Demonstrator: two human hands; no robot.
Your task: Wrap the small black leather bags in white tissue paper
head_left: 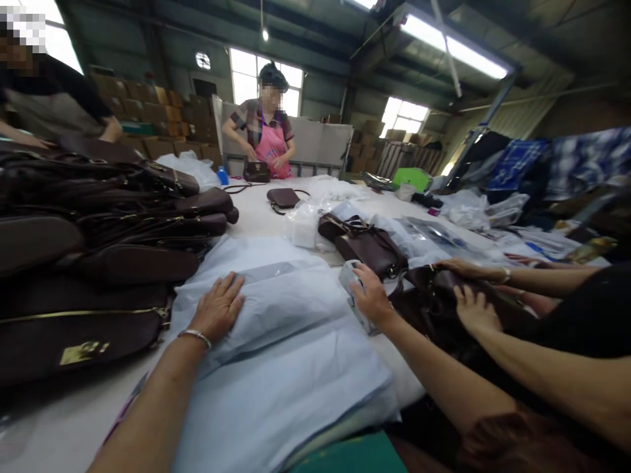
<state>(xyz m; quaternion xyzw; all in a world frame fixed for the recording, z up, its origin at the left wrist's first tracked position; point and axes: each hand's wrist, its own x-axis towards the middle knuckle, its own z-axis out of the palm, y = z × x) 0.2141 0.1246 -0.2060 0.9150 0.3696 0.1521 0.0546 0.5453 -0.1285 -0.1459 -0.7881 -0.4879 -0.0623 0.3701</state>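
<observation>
My left hand (221,307), with a bracelet at the wrist, lies flat with fingers spread on a stack of white plastic packing bags (290,374). My right hand (373,295) is at the right edge of that stack, its fingers curled over a small grey-and-white boxy object (351,279) whose exact kind I cannot make out. Just beyond this hand lies a dark brown handbag (372,248). To the left of my left hand, dark brown handbags (123,318) with gold zips are piled high.
At my right, a co-worker's hands (476,312) press on another brown bag (419,309). Across the table (251,213) a person in a pink apron (272,146) handles a small bag (257,171). Another person (59,98) stands behind the left pile. A green board (355,453) is at the near edge.
</observation>
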